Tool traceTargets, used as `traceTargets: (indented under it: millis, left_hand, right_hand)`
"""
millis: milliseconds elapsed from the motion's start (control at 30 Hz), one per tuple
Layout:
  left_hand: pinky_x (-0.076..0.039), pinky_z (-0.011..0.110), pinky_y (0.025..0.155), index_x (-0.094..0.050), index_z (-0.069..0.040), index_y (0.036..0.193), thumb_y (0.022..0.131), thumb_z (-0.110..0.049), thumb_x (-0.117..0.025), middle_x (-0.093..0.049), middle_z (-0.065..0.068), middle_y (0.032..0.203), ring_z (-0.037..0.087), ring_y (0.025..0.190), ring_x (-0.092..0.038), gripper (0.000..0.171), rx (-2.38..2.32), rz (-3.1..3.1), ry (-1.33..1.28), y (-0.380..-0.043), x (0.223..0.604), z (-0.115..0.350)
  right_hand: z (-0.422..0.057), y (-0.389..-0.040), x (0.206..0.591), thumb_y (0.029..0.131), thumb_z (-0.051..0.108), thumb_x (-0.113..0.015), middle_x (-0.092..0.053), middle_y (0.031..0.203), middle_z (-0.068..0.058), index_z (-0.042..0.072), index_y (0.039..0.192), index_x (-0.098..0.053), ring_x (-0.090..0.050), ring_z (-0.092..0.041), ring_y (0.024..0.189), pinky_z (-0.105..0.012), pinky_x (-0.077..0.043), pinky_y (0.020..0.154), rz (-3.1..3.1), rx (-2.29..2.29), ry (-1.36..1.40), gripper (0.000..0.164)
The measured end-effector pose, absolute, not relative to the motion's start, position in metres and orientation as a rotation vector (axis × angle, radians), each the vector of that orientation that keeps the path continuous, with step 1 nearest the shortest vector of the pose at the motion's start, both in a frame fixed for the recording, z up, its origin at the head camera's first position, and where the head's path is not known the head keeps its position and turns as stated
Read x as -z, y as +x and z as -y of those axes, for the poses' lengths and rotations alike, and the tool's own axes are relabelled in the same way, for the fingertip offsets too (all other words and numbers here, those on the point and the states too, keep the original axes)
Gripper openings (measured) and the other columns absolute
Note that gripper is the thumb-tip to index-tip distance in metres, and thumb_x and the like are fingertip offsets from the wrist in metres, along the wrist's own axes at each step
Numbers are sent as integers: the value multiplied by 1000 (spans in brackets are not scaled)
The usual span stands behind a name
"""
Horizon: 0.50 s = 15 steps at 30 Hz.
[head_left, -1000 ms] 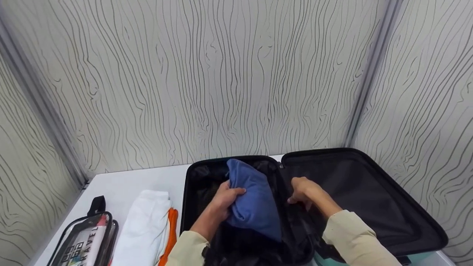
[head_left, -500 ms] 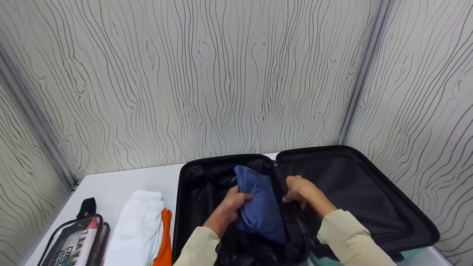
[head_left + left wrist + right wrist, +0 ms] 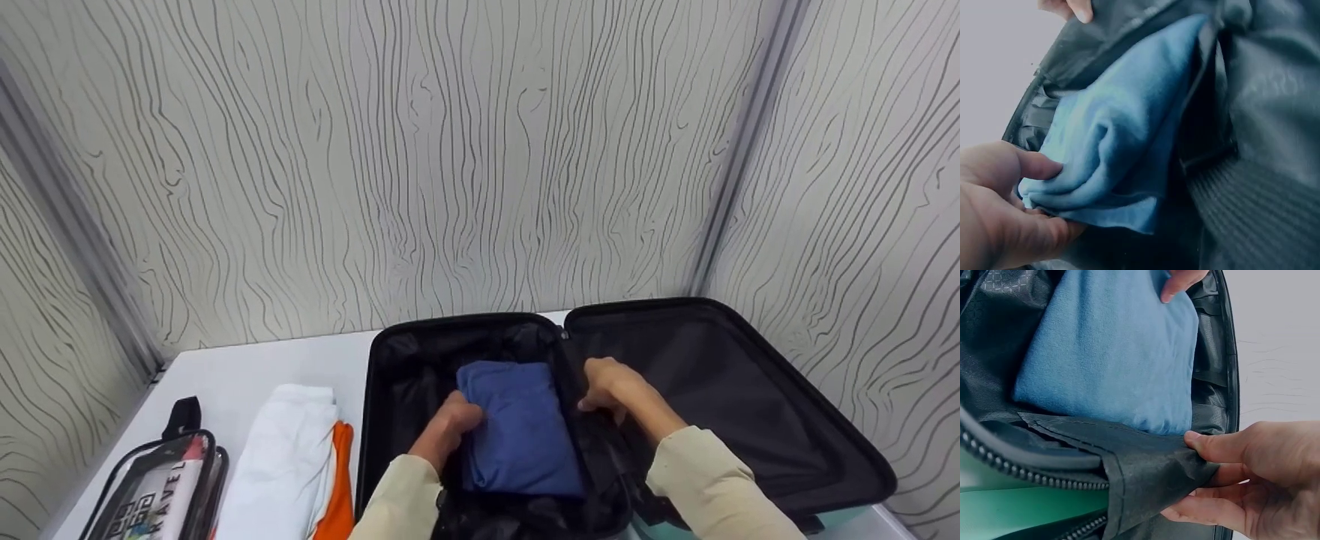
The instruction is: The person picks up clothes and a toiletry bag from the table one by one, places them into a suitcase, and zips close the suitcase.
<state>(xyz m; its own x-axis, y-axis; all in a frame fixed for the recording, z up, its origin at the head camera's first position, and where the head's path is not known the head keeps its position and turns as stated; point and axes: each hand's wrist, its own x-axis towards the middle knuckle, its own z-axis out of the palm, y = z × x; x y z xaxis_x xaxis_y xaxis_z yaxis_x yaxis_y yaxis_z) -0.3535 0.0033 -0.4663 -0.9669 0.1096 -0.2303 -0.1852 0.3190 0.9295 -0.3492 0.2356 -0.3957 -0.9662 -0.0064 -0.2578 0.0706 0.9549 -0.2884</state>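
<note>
Patterned wall; hands pinch blue cloth, black flap

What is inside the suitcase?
The left half of the suitcase holds a folded blue cloth, one edge pinched by the left hand, with black lining around it. What lies beneath the cloth is hidden.

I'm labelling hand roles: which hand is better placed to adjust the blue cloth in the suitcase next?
Probably the left hand: it pinches the blue cloth by an edge inside the suitcase. The right hand is occupied, pinching the black fabric flap.
</note>
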Motion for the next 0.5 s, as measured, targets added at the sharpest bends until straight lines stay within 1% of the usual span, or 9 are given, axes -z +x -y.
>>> traceTargets:
  millis: [33,67,133,200,400,467,500]
  left_hand:
    - [-35,46,102,-34,16,128,75,5,-49,-37,28,133,37,119,-37,56,-1665,-2339,-78,-354,467,-5]
    - [-28,49,108,-24,16,136,76,6,-49,-26,29,143,38,129,-28,66,-1642,-2333,-90,-354,466,-6]
    - [-21,51,111,-16,15,140,78,6,-49,-13,31,149,40,137,-16,71,-1621,-2318,-95,-355,467,-10]
    - [-16,50,113,-11,16,141,77,8,-49,-7,31,150,41,139,-9,75,-1606,-2318,-88,-355,469,-13]
    - [-14,47,114,-7,16,141,75,9,-52,-5,30,151,39,140,-7,80,-1571,-2347,-83,-355,473,-18]
    - [-15,48,114,-7,16,141,76,7,-53,-5,31,150,40,140,-8,80,-1543,-2359,-75,-355,471,-18]
    - [-18,48,113,-8,16,141,77,6,-54,-6,31,150,40,139,-9,80,-1517,-2365,-75,-354,469,-18]
  right_hand:
    - [-236,-349,396,77,12,-74,-60,79,-25,-4,80,-54,-60,-27,41,-32,-51,40,-2851,436,48,26]
    - [-236,-349,396,77,11,-74,-60,79,-26,-4,80,-55,-60,-27,41,-32,-51,40,-2852,435,51,26]
    - [-237,-348,397,77,12,-74,-60,79,-26,-4,81,-55,-61,-28,42,-32,-51,40,-2855,424,59,25]
    - [-237,-349,397,78,12,-74,-60,79,-25,-3,81,-55,-61,-28,43,-32,-51,41,-2855,414,73,25]
    - [-234,-350,398,78,12,-74,-60,78,-23,-3,80,-55,-61,-28,45,-33,-51,40,-2849,419,80,24]
    - [-234,-350,397,77,12,-74,-59,76,-23,-3,80,-56,-61,-28,45,-33,-51,41,-2850,422,87,24]
    - [-234,-349,396,77,12,-74,-59,75,-22,-3,80,-56,-61,-28,45,-33,-51,41,-2852,418,90,24]
